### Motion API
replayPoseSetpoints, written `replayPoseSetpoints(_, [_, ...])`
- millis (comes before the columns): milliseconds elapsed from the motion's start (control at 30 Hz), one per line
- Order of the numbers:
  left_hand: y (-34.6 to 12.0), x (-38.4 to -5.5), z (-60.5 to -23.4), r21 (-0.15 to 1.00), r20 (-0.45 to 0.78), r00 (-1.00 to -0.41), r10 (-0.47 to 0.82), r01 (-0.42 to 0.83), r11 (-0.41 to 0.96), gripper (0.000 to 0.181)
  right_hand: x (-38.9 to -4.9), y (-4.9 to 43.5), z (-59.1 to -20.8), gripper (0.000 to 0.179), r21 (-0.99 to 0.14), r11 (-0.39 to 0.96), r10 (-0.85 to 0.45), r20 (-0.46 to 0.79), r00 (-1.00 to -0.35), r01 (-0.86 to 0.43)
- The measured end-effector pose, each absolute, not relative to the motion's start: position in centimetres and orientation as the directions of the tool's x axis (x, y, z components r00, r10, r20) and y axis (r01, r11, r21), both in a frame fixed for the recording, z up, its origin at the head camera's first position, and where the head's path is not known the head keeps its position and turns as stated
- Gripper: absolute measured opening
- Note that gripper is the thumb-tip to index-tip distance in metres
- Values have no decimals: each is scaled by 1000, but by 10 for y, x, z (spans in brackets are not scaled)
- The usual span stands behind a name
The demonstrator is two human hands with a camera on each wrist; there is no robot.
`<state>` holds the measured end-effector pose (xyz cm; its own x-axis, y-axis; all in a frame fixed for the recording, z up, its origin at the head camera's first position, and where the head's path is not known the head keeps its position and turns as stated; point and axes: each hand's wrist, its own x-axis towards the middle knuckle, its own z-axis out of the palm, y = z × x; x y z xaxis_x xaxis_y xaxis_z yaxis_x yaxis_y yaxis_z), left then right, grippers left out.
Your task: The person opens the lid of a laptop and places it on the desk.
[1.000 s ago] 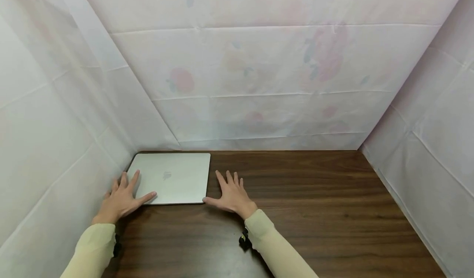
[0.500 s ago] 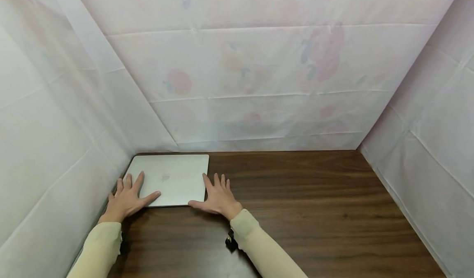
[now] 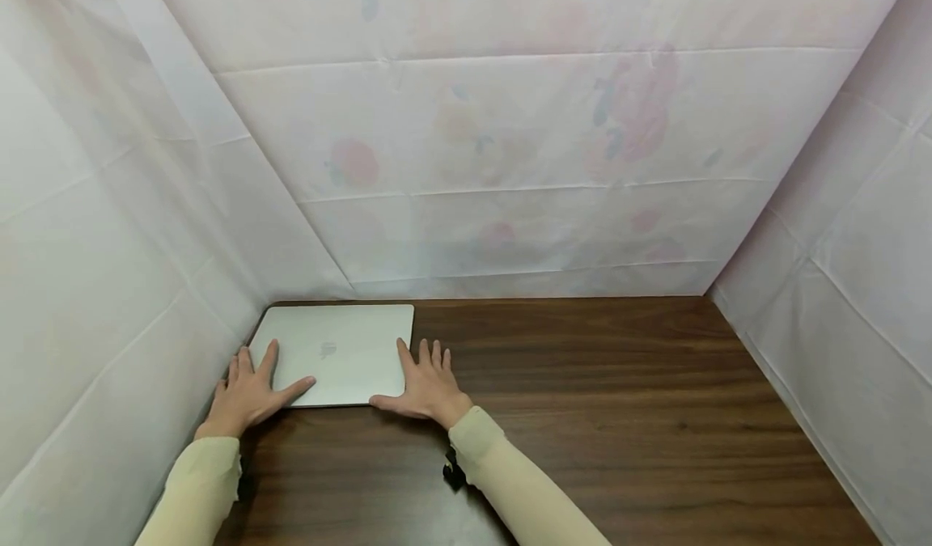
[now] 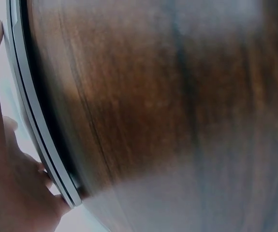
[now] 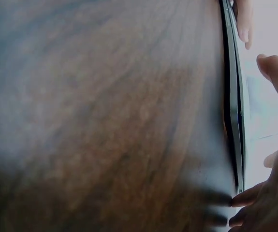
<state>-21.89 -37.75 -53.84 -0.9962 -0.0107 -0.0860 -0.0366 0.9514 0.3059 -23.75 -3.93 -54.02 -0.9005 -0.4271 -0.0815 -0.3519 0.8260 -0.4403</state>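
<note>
A closed silver laptop (image 3: pixel 342 368) with a logo on its lid lies at the back left of the wooden table. My left hand (image 3: pixel 243 396) spreads over its left front corner, thumb on the lid and fingers along the left side. At the opposite front corner is my right hand (image 3: pixel 425 388), its thumb at the front edge and index finger on the lid, the other fingers extended past the right side. Both wrist views show the front edge (image 4: pixel 37 116) of the laptop from low down, a thin dark seam running along it. Fingers of the left hand (image 5: pixel 244 24) appear in the right wrist view.
White fabric walls with faint pink and blue prints (image 3: pixel 510 158) close off the back and both sides. The left wall (image 3: pixel 146 328) stands right beside the left hand. Dark wood tabletop (image 3: pixel 619 408) extends to the right. Small black devices (image 3: pixel 455 471) sit at the wrists.
My right hand has moved left, from beside the laptop onto its right front corner. My left hand has shifted slightly right. The laptop stays in nearly the same place.
</note>
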Motion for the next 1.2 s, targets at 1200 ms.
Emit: replayPoseSetpoints(1200, [-369, -209, -541, 269, -170, -985, -27, -73, 960, 128, -242, -53, -541, 118, -353, 860, -430, -110, -896, -369])
